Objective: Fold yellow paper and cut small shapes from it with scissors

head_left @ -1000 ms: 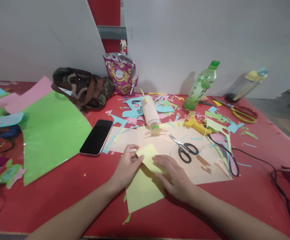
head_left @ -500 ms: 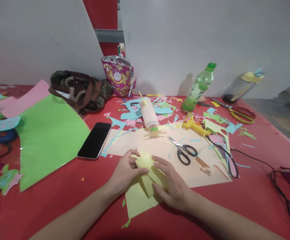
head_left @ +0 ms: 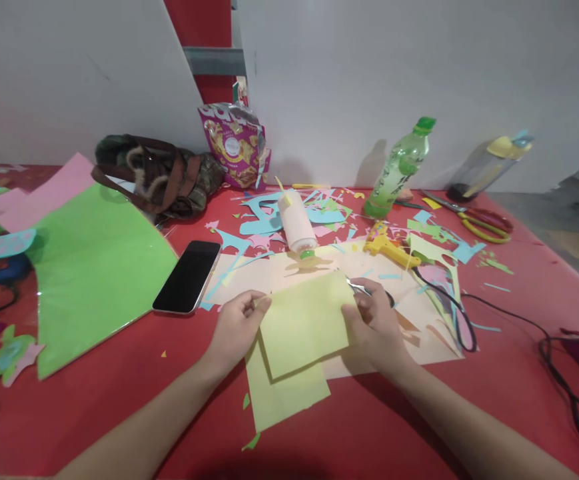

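A flat piece of pale yellow paper (head_left: 305,327) spans the space between my hands, tilted above the table. My left hand (head_left: 239,323) pinches its upper left corner between thumb and fingers. At the right edge, my right hand (head_left: 376,327) grips the same piece, thumb on top. Under it lies another yellow paper sheet (head_left: 289,403). A pair of scissors (head_left: 362,288) rests just behind my right hand, its handles mostly hidden. Beyond the paper lies a white paper-wrapped bottle (head_left: 296,220) with a green cap.
A phone (head_left: 188,277) and a green sheet (head_left: 99,273) lie to the left. Right of centre are a yellow glue gun (head_left: 392,250) with a black cord, a green drink bottle (head_left: 399,170) and red-and-yellow-handled scissors (head_left: 486,223). Paper scraps (head_left: 264,217) litter the back, near a snack bag (head_left: 234,147).
The yellow paper, curled between my hands before, is now spread flat. My right hand has moved right and up to its edge, covering part of the scissors.
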A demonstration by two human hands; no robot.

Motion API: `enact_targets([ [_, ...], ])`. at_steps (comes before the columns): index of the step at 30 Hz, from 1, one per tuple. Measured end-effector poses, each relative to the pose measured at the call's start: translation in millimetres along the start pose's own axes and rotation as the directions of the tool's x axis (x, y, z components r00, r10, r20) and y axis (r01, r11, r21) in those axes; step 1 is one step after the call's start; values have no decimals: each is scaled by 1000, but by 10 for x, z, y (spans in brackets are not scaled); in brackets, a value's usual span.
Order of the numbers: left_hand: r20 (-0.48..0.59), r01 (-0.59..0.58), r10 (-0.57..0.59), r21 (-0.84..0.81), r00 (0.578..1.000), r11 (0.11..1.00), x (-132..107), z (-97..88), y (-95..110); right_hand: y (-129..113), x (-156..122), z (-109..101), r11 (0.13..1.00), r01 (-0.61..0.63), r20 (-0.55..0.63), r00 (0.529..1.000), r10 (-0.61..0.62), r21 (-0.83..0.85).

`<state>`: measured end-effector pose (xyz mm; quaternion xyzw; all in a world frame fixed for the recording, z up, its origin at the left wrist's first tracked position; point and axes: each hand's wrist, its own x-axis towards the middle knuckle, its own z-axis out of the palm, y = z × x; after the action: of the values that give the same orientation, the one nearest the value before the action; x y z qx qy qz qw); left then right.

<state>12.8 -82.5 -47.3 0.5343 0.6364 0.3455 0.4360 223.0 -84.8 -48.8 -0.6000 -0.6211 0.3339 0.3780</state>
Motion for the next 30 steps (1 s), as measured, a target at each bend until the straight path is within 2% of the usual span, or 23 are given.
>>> enact_targets([
  [3, -88, -102, 124, 223, 988, 970, 10, 2, -29, -39, -21, 10, 991, 30, 123, 992, -14, -134],
  [5, -99, -218, 284, 421, 954, 880, -5, 23, -49, -62, -41, 22, 972, 65, 168, 985, -27, -227],
  [7, 6, -347, 422, 578, 907, 738, -40, 60, -66, -75, -52, 34, 958, 77, 190, 982, -25, -275],
  [9, 186, -473, 476, 642, 859, 603, -84, 107, -74, -78, -54, 43, 953, 67, 212, 977, -3, -296],
  [12, 389, -573, 438, 679, 811, 458, -138, 175, -70, -65, -36, 51, 947, 50, 231, 973, 26, -317],
  [15, 473, -604, 388, 708, 791, 367, -147, 210, -61, -26, 6, 55, 940, 71, 182, 983, -10, -333],
  [20, 500, -637, 404, 678, 766, 367, -109, 206, -77, 68, 130, 54, 929, 164, 98, 985, -139, -331],
  [25, 498, -639, 407, 661, 766, 393, -74, 212, -87, 60, 261, 69, 950, 110, 114, 990, -80, -293],
  [30, 497, -628, 388, 665, 776, 404, -49, 222, -68, 5, 333, 125, 912, 61, 111, 994, -18, -405],
])
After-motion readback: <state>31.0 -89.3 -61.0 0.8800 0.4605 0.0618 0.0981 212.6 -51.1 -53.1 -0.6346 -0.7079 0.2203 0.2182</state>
